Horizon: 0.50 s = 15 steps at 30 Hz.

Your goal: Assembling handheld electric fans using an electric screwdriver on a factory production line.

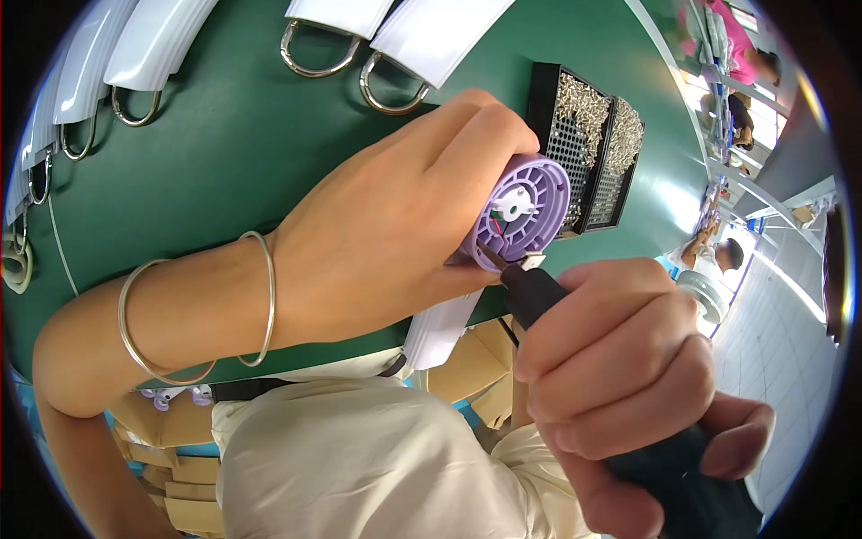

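My left hand (386, 207) is closed around a round purple plastic housing (549, 193), its open end turned toward my right hand. Inside the housing are ribs, a white centre piece (512, 207) and thin red and dark wires. My right hand (620, 359) grips a black power screwdriver (687, 476) by its thick body. The tool's narrow tip (492, 256) reaches the lower rim of the housing; whether a screw sits under it I cannot make out. A white part (444, 332) extends below the housing, partly behind my hands.
A black tray (588, 175) with two compartments of small silver screws lies beyond the housing on the green table (269, 135). White pieces with metal loops (395, 85) line the far and left edges. Cardboard boxes (193, 512) stand below. Other people (718, 256) sit at the right.
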Available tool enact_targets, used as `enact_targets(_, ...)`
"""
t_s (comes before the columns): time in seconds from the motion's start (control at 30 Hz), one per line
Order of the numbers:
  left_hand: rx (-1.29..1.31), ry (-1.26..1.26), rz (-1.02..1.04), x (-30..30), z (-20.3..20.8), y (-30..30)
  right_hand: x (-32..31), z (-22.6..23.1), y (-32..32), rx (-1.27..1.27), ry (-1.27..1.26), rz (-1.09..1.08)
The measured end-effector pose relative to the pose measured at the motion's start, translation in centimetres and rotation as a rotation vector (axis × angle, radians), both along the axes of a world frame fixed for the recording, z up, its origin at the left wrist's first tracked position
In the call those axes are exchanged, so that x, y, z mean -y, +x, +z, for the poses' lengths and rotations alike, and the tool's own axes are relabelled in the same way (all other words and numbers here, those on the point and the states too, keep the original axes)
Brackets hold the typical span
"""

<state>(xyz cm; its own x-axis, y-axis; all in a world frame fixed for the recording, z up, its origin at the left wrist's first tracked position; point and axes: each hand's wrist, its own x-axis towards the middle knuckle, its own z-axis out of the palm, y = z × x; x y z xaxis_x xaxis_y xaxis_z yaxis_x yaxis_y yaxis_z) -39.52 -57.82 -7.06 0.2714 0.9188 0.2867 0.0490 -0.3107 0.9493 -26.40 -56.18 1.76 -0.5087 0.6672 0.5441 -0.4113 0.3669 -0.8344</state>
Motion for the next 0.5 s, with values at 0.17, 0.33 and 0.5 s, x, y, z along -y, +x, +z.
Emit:
enact_targets(0.17, 0.003, -0.006, -0.004, 0.2, -0.2, -0.3, -0.5, -1.6, -0.2, 0.045, 0.255, -0.04)
enact_targets(0.33, 0.017, -0.008, 0.001, 0.2, 0.1, -0.3, -0.5, -1.1, -0.7, 0.076, 0.255, -0.031)
enact_targets(0.5, -0.006, 0.008, -0.026, -0.2, -0.2, -0.1, -0.7, -1.0, 0.4, 0.059, 0.272, 0.021)
